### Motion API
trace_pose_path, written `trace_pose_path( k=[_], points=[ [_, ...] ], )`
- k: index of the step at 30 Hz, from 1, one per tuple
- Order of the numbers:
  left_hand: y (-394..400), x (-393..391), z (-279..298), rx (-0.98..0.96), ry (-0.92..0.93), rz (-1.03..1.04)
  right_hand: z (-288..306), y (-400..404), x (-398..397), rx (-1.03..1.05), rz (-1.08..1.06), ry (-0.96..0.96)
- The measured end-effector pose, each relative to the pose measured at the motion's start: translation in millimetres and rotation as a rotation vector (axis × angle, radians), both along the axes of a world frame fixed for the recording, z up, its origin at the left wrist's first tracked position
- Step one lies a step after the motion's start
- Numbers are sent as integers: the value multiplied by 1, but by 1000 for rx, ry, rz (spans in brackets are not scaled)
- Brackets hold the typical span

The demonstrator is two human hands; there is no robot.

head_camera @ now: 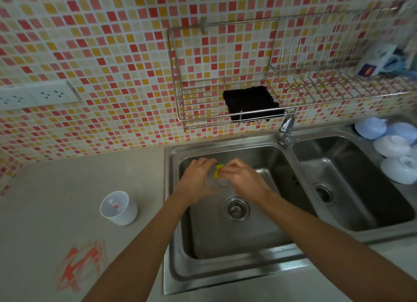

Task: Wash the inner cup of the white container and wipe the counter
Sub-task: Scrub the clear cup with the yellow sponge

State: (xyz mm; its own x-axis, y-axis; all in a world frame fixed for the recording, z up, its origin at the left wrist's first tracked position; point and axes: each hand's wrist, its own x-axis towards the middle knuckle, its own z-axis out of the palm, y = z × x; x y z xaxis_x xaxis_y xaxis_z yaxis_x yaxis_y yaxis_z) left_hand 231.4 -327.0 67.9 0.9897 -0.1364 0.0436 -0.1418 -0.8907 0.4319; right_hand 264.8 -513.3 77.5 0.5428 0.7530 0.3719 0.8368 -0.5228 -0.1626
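Inner cup [217,182]: clear plastic, held over the left sink basin [266,234], just above and at about 11 o'clock from the drain [237,208]. It lies between the two hands, its mouth turned toward the right hand; much of it is hidden by fingers.

Left hand [198,180]: reaches in from 7 o'clock, fingers curled around the cup's side, gripping it.

Right hand [244,177]: reaches in from 5 o'clock, fingers bunched and pinching a yellow sponge [218,171] at the cup's rim. How far the sponge goes into the cup cannot be told.

Both forearms: bare, stretched from the lower edge of the view and meeting over the basin.

White container [119,208]: upright on the grey worktop [67,189], well apart from the hands at about 9 o'clock from the sink, with a small orange-red speck inside.

Red smear [80,265]: on the worktop, at 6 o'clock from the white container.

Tap [286,130]: at 12 o'clock, on the ridge between the two basins.

Wire rack [225,76]: fixed to the tiled wall above the sink, carrying a black cloth [252,103].

Pale bowls [392,153]: turned over, stacked at 3 o'clock beside the right basin.

Wall sockets [38,95]: at 10 o'clock.
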Motion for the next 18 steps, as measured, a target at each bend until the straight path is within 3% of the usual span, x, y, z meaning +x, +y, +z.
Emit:
trace_pose_path(
  k=[2, 7, 14, 18],
  points=[
    [2, 0, -3, 1, -15, 6, -8, 3, -11, 66, -77, 78],
    [15, -7, -13, -13, -25, 41, 1, 11, -30, 279, -216, 527],
    [9, -16, -11, 20, -33, 21, -15, 20, -26, 98, -175, 176],
    [17, -19, -13, 39, -34, 58, -14, 27, -46, 166, -252, 305]
  ],
)
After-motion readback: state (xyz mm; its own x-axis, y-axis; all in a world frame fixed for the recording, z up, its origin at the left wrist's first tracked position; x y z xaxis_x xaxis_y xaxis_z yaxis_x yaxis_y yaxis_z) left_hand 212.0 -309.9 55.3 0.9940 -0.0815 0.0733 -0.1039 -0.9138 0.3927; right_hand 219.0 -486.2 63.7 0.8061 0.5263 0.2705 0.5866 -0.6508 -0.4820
